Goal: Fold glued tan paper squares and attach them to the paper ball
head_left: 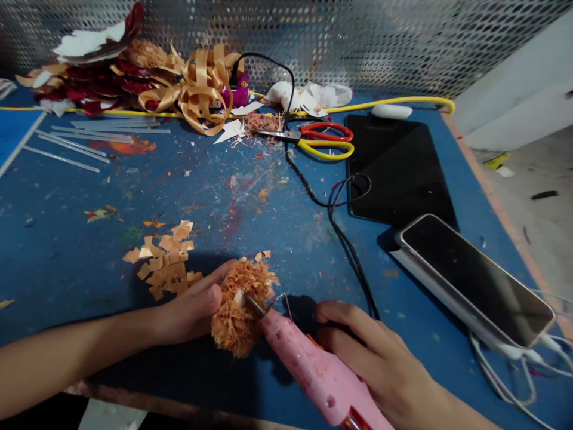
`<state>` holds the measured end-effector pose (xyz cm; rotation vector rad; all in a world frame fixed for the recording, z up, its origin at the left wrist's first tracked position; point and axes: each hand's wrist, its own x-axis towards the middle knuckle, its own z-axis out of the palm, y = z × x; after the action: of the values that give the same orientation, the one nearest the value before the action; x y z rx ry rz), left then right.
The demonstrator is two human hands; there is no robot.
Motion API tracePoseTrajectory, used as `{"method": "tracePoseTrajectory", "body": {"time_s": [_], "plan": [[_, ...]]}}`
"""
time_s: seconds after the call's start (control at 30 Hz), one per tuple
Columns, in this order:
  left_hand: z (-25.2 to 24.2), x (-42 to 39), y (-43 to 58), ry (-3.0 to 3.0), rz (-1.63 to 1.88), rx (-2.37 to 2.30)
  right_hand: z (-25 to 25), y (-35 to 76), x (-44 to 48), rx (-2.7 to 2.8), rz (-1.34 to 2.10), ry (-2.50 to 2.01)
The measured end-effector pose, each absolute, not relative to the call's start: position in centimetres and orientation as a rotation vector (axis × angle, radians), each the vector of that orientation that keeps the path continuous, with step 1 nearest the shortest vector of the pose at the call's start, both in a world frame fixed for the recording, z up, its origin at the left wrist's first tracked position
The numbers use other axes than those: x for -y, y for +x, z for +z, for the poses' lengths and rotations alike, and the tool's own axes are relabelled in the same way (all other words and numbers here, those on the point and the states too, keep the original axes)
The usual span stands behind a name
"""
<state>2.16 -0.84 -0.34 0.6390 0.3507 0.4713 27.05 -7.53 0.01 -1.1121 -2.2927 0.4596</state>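
Note:
My left hand (197,307) grips a fluffy orange-tan ball (237,337) of ruffled material, with a small white patch near its middle. Most of my left fingers are hidden behind it. My right hand (371,352) is wrapped round a pink hot glue gun (313,370), whose metal nozzle points left at the white patch. Whether the tip touches the patch, I cannot tell. A thin bent wire stand sticks up by the nozzle. Just beyond my left hand lies a loose pile of small tan ribbon pieces (168,263).
Scissors (324,140) with red and yellow handles lie mid-table. A black tablet (398,170) and a phone (474,278) on a white block sit right. Black cable (349,245) crosses the table. Glue sticks (80,143), gold ribbon (208,89) and dark red petals (89,86) lie at back left.

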Motion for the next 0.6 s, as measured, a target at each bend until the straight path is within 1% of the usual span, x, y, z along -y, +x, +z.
{"method": "tracePoseTrajectory", "body": {"time_s": [0.2, 0.33, 0.6], "plan": [[-0.55, 0.75, 1.81, 0.676, 0.46, -0.334, -0.2, 26.93, 7.63, 2.287, 0.427, -1.115], [-0.4, 0.72, 1.75, 0.689, 0.466, -0.307, 0.05, 27.09, 7.54, 2.262, 0.508, -1.094], [-0.53, 0.98, 1.54, 0.693, 0.485, -0.323, -0.13, 27.47, 7.76, 2.285, 0.547, -1.082]]}}
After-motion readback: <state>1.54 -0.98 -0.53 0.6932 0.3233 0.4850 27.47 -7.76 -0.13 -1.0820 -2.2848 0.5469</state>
